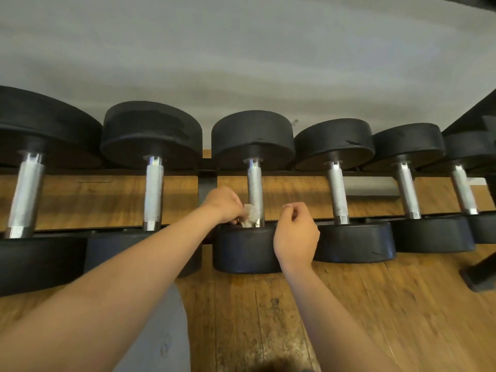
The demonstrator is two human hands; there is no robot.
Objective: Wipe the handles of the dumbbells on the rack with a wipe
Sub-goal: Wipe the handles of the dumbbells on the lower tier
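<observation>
My left hand [222,204] pinches a small crumpled white wipe [250,215] against the near end of the knurled silver handle [255,189] of the middle black round-headed dumbbell [252,135]. My right hand [295,234] hangs just beside that handle, fingers curled loosely and holding nothing, over the dumbbell's near head. Five more dumbbells lie side by side on the black metal rack [206,183], above the worn wooden floor [241,318] and before a pale grey wall [241,63].
</observation>
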